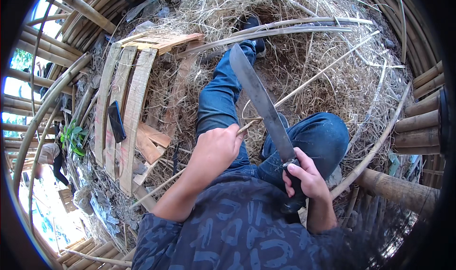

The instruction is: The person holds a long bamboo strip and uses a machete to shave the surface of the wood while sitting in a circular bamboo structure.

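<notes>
While the right grip wraps the machete's handle, the left grip pinches the thin strip beside the blade, contact unclear | advice: steady strip, edge angled off the holding hand | hindrance: bent right knee near blade | around: wooden slats bearing a phone, loose straw

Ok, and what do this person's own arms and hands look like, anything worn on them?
The left hand and right hand are gloveless, with no ring or watch visible. Both forearms are bare below the dark navy sleeves; the left sleeve shows lighter grey-blue, brushstroke-like marks.
</notes>
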`<state>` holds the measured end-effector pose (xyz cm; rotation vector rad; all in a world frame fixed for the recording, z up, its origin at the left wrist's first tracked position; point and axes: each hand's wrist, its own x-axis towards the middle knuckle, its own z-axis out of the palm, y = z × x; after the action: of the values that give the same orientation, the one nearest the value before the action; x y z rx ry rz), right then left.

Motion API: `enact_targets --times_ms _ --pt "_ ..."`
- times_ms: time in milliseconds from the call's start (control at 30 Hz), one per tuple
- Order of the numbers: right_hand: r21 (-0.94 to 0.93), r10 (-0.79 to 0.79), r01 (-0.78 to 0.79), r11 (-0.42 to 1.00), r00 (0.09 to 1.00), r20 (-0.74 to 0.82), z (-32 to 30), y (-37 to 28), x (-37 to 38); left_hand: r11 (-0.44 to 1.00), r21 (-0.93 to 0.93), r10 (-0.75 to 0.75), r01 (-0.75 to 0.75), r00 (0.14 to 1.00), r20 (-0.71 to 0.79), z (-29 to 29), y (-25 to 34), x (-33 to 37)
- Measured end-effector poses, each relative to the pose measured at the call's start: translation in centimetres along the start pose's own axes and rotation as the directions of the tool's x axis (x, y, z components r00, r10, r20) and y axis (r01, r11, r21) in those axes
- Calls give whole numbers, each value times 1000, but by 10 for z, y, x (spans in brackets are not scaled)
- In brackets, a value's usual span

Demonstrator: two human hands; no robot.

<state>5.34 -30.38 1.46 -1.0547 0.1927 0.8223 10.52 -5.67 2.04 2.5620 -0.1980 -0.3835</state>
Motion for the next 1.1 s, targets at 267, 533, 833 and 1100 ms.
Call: enact_targets --times_ms 267,533,833,1100 --pt "76 52 -54 996 998 22 0 5 2 1000 -4 -9 9 1000 8 5 -3 1" --pt "237 -53 39 971 997 52 -5 4 1 995 -49 -89 91 996 29 4 -5 3" --pt "-101 -407 397 912 850 -336 0 -38 -23 962 -261 -58 75 996 73 0 -25 2" --pt "-366 -668 559 744 612 -423 10 -59 -20 644 -744 86 178 950 301 -8 -31 -14"
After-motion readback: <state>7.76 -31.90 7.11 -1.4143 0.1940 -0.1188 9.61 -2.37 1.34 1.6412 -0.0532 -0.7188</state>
